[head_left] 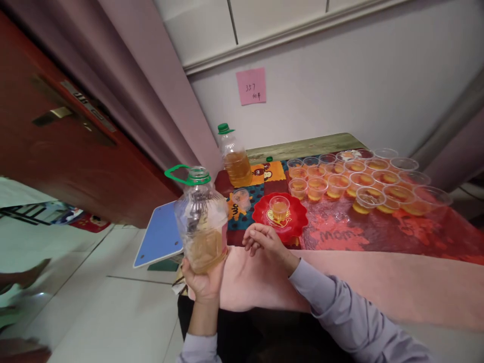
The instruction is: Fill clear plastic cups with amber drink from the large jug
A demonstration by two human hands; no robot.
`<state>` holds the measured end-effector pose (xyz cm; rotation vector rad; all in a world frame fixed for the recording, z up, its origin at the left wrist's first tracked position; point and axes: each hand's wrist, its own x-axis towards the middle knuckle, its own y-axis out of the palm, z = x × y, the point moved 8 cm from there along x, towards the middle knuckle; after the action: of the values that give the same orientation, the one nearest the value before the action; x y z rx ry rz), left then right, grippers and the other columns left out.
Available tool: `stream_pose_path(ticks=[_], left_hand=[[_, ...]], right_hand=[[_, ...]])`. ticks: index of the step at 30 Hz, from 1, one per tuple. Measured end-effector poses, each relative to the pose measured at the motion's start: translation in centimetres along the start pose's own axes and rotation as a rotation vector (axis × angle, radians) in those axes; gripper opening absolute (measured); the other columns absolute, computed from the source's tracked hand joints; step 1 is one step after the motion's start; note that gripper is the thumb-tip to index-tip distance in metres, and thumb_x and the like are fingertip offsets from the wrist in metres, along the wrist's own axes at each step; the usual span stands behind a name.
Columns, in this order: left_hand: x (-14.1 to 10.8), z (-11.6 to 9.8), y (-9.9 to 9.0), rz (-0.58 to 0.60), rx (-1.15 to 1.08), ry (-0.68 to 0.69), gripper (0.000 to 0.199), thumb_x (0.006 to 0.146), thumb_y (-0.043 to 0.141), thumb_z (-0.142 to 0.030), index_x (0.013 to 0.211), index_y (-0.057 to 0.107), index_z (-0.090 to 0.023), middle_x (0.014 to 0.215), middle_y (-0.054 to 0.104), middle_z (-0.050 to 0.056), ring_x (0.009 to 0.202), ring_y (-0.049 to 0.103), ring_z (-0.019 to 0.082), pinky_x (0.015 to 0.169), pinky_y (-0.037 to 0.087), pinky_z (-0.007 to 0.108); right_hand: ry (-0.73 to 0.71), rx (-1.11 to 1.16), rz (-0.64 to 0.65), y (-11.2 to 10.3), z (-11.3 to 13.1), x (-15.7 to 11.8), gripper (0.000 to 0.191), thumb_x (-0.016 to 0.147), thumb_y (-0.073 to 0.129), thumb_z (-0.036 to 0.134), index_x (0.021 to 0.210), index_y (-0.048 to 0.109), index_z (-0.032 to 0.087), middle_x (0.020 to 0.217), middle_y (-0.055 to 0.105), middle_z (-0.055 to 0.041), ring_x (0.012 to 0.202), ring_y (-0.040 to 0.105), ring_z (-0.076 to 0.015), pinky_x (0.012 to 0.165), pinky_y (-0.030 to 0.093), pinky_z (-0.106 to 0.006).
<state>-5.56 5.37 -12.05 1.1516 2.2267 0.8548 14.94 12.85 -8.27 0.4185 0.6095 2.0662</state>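
Note:
My left hand (204, 280) is wrapped round the lower part of a clear plastic jug (202, 227), holding it from below. The jug is part full of pale amber liquid. It has a green handle ring (177, 174) at its neck and no cap on its mouth. To the right of the jug, my right hand (264, 239) hangs in front of a red scalloped plate (300, 224), fingers loosely bent and apart, with nothing in them. On the plate stands a clear plastic cup (280, 207) with some amber liquid.
Behind is a second jug (237, 166) with a green cap. A loose green cap (269, 159) lies on the patterned tablecloth (336, 234). Several cups of amber liquid (338, 185) stand in rows at right. Another clear cup (241, 198) is left of the plate. A blue board (161, 234) sits at left.

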Motion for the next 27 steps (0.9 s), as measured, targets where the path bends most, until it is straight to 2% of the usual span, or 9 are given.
stream_pose_path(ticks=[3, 6, 10, 13, 16, 18, 20, 23, 27], left_hand=[[0.2, 0.2, -0.2, 0.019, -0.038, -0.045, 0.068, 0.076, 0.072, -0.071, 0.131, 0.073, -0.032, 0.141, 0.070, 0.013, 0.133, 0.060, 0.044, 0.093, 0.056, 0.063], [0.4, 0.2, -0.6, 0.005, -0.043, -0.071, 0.071, 0.074, 0.073, -0.073, 0.131, 0.073, -0.031, 0.148, 0.066, 0.014, 0.138, 0.055, 0.048, 0.092, 0.057, 0.064], [0.6, 0.4, -0.9, 0.063, -0.073, -0.105, 0.075, 0.072, 0.075, -0.073, 0.134, 0.071, -0.030, 0.155, 0.061, 0.016, 0.142, 0.052, 0.050, 0.093, 0.057, 0.063], [0.9, 0.6, -1.2, 0.092, -0.092, -0.103, 0.076, 0.073, 0.075, -0.074, 0.136, 0.069, -0.031, 0.153, 0.062, 0.015, 0.142, 0.054, 0.048, 0.093, 0.058, 0.063], [1.0, 0.9, -1.3, 0.113, -0.115, -0.117, 0.075, 0.072, 0.076, -0.074, 0.133, 0.070, -0.031, 0.149, 0.064, 0.014, 0.140, 0.056, 0.046, 0.094, 0.059, 0.062], [1.0, 1.0, -1.5, 0.097, -0.131, -0.117, 0.068, 0.075, 0.074, -0.074, 0.129, 0.072, -0.031, 0.145, 0.068, 0.012, 0.138, 0.058, 0.044, 0.094, 0.058, 0.062], [1.0, 1.0, -1.7, 0.071, -0.148, -0.098, 0.063, 0.078, 0.072, -0.072, 0.126, 0.073, -0.031, 0.139, 0.071, 0.011, 0.135, 0.060, 0.042, 0.094, 0.058, 0.062], [1.1, 1.0, -2.0, 0.061, -0.177, -0.072, 0.061, 0.080, 0.072, -0.069, 0.127, 0.073, -0.030, 0.134, 0.073, 0.012, 0.133, 0.061, 0.043, 0.095, 0.057, 0.064], [1.1, 0.9, -2.0, 0.083, -0.138, -0.059, 0.064, 0.079, 0.071, -0.072, 0.129, 0.073, -0.031, 0.139, 0.071, 0.012, 0.136, 0.059, 0.045, 0.095, 0.058, 0.065]], right_hand=[[-0.038, -0.084, 0.031, 0.5, 0.2, -0.2, 0.045, 0.085, 0.080, 0.065, 0.083, 0.074, 0.021, 0.074, 0.073, -0.0016, 0.060, 0.066, -0.0132, 0.052, 0.053, -0.024], [-0.097, -0.187, -0.013, 0.3, 1.2, -0.6, 0.041, 0.087, 0.079, 0.063, 0.086, 0.074, 0.023, 0.073, 0.071, -0.0006, 0.059, 0.064, -0.0138, 0.053, 0.052, -0.026], [-0.284, -0.517, -0.208, -2.0, 6.3, -1.2, 0.029, 0.092, 0.074, 0.054, 0.086, 0.075, 0.025, 0.074, 0.071, -0.0015, 0.062, 0.063, -0.0170, 0.058, 0.051, -0.031], [-0.425, -0.913, -0.368, -4.7, 11.8, -1.4, 0.024, 0.093, 0.072, 0.050, 0.094, 0.077, 0.026, 0.085, 0.077, -0.0059, 0.076, 0.070, -0.0247, 0.075, 0.056, -0.040], [-0.463, -1.396, -0.377, -6.9, 14.5, -0.4, 0.039, 0.088, 0.075, 0.054, 0.110, 0.078, 0.023, 0.122, 0.076, -0.0176, 0.118, 0.069, -0.0386, 0.107, 0.051, -0.057], [-0.416, -1.641, -0.339, -8.4, 14.2, 0.6, 0.057, 0.084, 0.076, 0.063, 0.120, 0.077, 0.018, 0.150, 0.063, -0.0245, 0.143, 0.054, -0.0464, 0.121, 0.036, -0.066], [-0.346, -1.797, -0.311, -9.7, 13.1, 1.5, 0.071, 0.083, 0.073, 0.072, 0.126, 0.074, 0.015, 0.165, 0.048, -0.0272, 0.155, 0.038, -0.0498, 0.127, 0.022, -0.072], [-0.272, -1.900, -0.277, -10.3, 11.5, 2.3, 0.075, 0.085, 0.069, 0.077, 0.124, 0.075, 0.014, 0.169, 0.041, -0.0280, 0.160, 0.030, -0.0500, 0.128, 0.012, -0.075], [-0.237, -1.927, -0.242, -9.4, 10.7, 2.7, 0.065, 0.084, 0.075, 0.069, 0.116, 0.077, 0.013, 0.169, 0.041, -0.0294, 0.162, 0.029, -0.0487, 0.128, 0.008, -0.076]])
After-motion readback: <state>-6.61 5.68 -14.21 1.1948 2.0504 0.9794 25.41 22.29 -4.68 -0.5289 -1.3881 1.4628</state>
